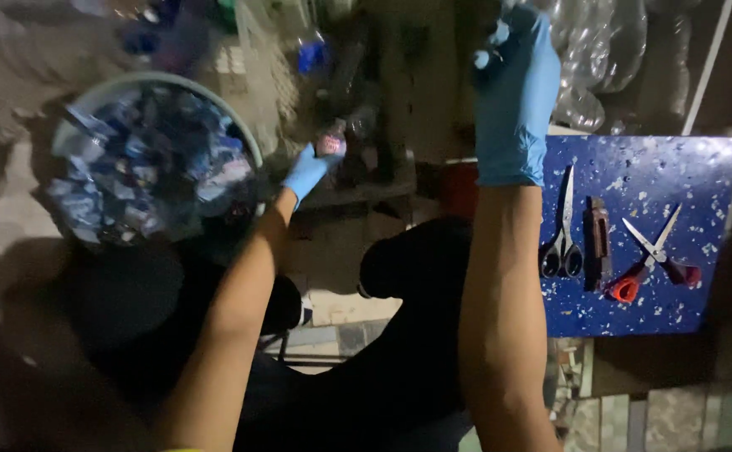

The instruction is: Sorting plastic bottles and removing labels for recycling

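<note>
Both my hands wear blue gloves. My left hand (pixel 309 170) reaches forward and grips a small clear plastic bottle (pixel 331 140) with a pinkish label, just right of a round tub (pixel 249 138). My right hand (pixel 516 92) is raised high near the top of the view, its fingers curled around something small and dark that I cannot make out. Below and to the right of that hand lies a blue speckled board (pixel 634 310) with tools on it.
The tub holds several crumpled blue and white plastic scraps (pixel 144 163). On the board lie black-handled scissors (pixel 562 243), a brown cutter (pixel 598 243) and red-handled scissors (pixel 654 255). Clear plastic bottles (pixel 600 50) pile up at the back right. My dark-clothed knees fill the lower middle.
</note>
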